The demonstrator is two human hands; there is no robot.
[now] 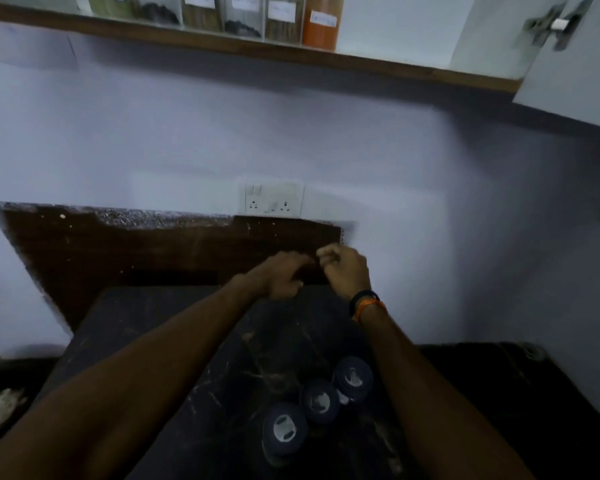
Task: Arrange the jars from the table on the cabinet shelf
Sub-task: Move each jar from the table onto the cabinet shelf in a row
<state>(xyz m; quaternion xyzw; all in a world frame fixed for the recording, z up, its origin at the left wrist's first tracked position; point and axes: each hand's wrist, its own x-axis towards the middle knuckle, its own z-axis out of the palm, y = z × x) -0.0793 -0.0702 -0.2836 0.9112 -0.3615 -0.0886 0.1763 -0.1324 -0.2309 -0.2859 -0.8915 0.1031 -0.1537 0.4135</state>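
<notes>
Dark-lidded jars (pixel 319 400) stand untouched on the table (pixel 174 341); above it, left hand (pixel 283 275) reaches out with loose fingers, right hand (pixel 343 268) loosely curled, both holding nothing.

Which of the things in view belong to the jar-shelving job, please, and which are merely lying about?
Part of the job:
three dark-lidded jars on the table
labelled jars already on the cabinet shelf
left hand and right hand, holding nothing

Lying about:
wall socket
open cabinet door
</notes>
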